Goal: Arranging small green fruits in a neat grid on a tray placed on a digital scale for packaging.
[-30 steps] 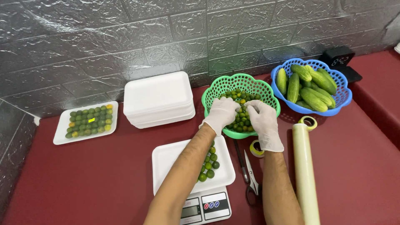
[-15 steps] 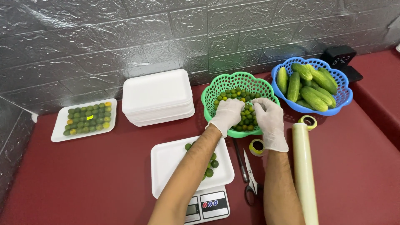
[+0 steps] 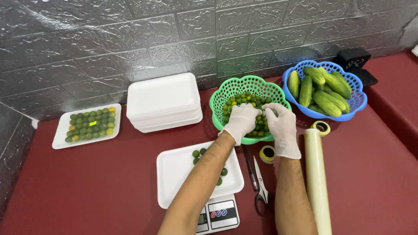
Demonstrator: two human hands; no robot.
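Both gloved hands, left hand (image 3: 241, 122) and right hand (image 3: 281, 126), cup small green limes (image 3: 254, 104) inside the green basket (image 3: 226, 93) at the table's back edge. Fingers curled, scooping. Limes look firm, light, prone to rolling; gather them from underneath.

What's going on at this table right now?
A person in white gloves has both hands, left hand and right hand, in a green basket of small limes. Nearer, a white foam tray holding a few limes sits on a kitchen scale. Scissors lie beside it.
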